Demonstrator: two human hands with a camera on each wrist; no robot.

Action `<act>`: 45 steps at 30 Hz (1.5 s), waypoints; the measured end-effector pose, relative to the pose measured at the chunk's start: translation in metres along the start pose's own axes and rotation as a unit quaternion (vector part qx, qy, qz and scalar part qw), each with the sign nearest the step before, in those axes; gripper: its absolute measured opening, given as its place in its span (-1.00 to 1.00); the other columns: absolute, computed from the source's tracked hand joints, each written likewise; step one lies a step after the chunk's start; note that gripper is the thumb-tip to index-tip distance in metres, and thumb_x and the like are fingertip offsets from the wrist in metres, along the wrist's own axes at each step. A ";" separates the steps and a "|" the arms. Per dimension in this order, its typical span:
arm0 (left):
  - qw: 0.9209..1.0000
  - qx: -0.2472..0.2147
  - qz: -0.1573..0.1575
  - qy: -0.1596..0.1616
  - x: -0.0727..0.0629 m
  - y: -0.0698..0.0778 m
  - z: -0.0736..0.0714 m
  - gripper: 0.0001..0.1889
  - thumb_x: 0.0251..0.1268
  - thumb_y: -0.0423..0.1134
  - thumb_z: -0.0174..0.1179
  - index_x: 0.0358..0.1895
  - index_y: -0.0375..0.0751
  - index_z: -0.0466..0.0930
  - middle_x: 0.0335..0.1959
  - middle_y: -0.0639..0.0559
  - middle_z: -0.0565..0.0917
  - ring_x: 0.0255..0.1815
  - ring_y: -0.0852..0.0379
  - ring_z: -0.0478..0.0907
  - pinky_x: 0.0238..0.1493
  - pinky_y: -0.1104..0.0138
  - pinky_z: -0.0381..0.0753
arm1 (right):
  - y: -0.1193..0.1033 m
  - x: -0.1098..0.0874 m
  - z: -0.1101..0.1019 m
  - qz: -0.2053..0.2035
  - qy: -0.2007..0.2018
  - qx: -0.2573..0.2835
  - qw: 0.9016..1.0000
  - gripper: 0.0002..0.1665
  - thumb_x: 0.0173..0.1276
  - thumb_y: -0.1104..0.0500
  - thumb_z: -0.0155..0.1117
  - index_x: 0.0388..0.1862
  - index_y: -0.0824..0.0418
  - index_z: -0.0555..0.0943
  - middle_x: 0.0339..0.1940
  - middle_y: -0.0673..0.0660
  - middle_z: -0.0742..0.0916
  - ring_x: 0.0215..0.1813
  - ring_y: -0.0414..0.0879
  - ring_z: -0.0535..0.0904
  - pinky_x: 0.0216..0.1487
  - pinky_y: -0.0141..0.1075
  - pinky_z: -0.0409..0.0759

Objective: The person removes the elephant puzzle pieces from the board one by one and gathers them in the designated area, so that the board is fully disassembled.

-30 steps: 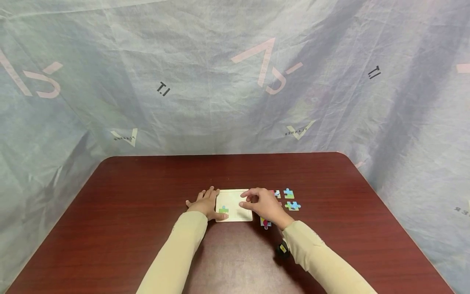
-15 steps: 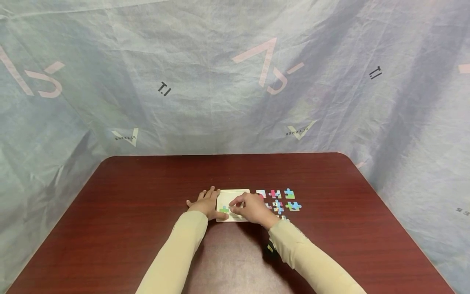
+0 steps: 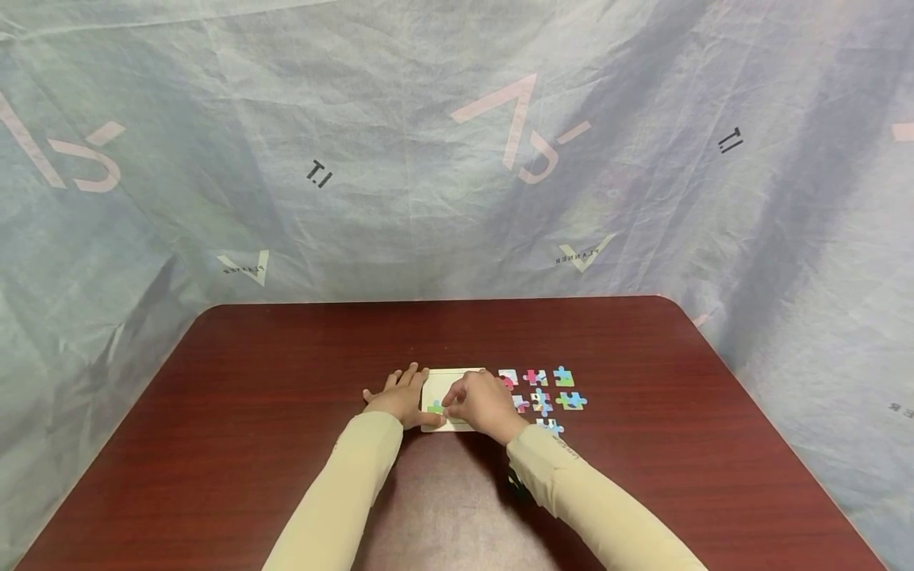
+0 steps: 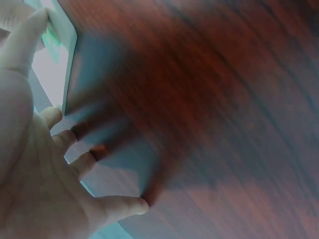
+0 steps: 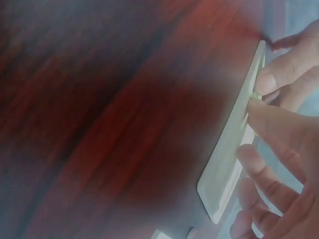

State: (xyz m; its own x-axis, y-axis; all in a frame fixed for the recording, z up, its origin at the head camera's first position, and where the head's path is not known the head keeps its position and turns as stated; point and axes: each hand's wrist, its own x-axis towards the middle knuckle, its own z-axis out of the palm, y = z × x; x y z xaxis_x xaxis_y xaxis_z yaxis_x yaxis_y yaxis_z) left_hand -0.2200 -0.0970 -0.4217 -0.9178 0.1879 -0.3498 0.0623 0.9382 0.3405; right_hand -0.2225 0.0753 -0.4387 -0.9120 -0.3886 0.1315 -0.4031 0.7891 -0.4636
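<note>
A pale, square puzzle tray [image 3: 437, 385] lies on the table, with a green puzzle piece [image 3: 435, 407] in its near left corner. My left hand [image 3: 401, 400] rests at the tray's left side, fingers spread, its thumb on the front edge beside the green piece. In the left wrist view, the fingertips of that left hand [image 4: 45, 174] reach the tabletop along the tray. My right hand [image 3: 484, 403] is over the tray, thumb and index finger pinched at the right edge of the green piece. In the right wrist view, my right hand [image 5: 279, 164] hides most of what it pinches.
Several loose jigsaw pieces [image 3: 541, 401] lie in rough rows right of the tray, some partly behind the right hand. The dark red tabletop [image 3: 286, 381] stretches around the tray. A printed grey cloth [image 3: 400, 222] hangs behind the table's far edge.
My right hand has moved left and down across the tray to the green piece, and its thumb and index finger have drawn together. The left hand has stayed in place.
</note>
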 end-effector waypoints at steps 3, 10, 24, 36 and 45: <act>1.000 -0.004 0.006 -0.003 -0.001 -0.002 0.001 0.03 0.26 0.20 0.38 0.64 -0.14 0.04 0.67 -0.15 -0.02 0.64 -0.25 -0.06 0.34 -0.50 -0.04 | -0.001 0.001 0.001 0.001 0.002 -0.009 1.000 -0.93 0.10 0.15 0.63 -0.42 0.01 0.86 -0.30 -0.02 0.80 -0.17 0.02 0.63 -0.42 -0.23 0.49; 0.999 -0.001 0.030 0.013 -0.002 -0.005 0.005 0.14 0.07 0.24 0.49 0.63 -0.17 0.08 0.64 -0.24 0.03 0.62 -0.31 -0.03 0.26 -0.56 0.03 | -0.001 0.002 0.001 0.001 0.002 -0.011 1.000 -0.91 0.08 0.18 0.63 -0.50 -0.01 0.84 -0.38 -0.06 0.80 -0.22 -0.02 0.65 -0.48 -0.27 0.48; 0.999 -0.004 0.022 0.032 -0.008 0.001 0.003 -0.06 0.20 0.14 0.45 0.59 -0.05 0.21 0.61 -0.32 0.09 0.57 -0.49 -0.03 0.17 -0.59 0.13 | -0.001 0.003 -0.002 -0.004 -0.004 -0.016 1.000 -0.92 0.09 0.18 0.62 -0.51 0.00 0.84 -0.42 -0.07 0.79 -0.28 -0.02 0.64 -0.49 -0.26 0.48; 0.999 -0.022 0.007 0.040 -0.012 0.001 0.000 -0.04 0.12 0.11 0.52 0.56 -0.05 0.25 0.59 -0.34 0.10 0.57 -0.48 -0.04 0.18 -0.59 0.13 | 0.000 0.003 -0.002 -0.006 -0.002 -0.014 1.000 -0.91 0.08 0.20 0.62 -0.51 0.01 0.84 -0.45 -0.07 0.78 -0.32 -0.04 0.63 -0.46 -0.24 0.48; 0.999 -0.040 -0.008 0.035 -0.010 0.003 0.002 -0.02 0.13 0.06 0.52 0.58 -0.04 0.20 0.60 -0.33 0.06 0.59 -0.46 -0.09 0.20 -0.60 0.05 | 0.000 0.001 -0.001 -0.020 0.004 -0.025 0.999 -0.93 0.13 0.21 0.57 -0.47 0.02 0.85 -0.33 -0.01 0.81 -0.13 0.09 0.64 -0.27 -0.11 0.55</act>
State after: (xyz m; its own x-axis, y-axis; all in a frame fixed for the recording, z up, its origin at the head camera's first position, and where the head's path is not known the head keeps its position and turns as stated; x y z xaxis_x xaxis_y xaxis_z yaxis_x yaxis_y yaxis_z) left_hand -0.2095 -0.0954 -0.4189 -0.9436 0.1505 -0.2948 0.0190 0.9138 0.4057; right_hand -0.2234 0.0758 -0.4379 -0.8954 -0.4173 0.1554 -0.4426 0.7952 -0.4144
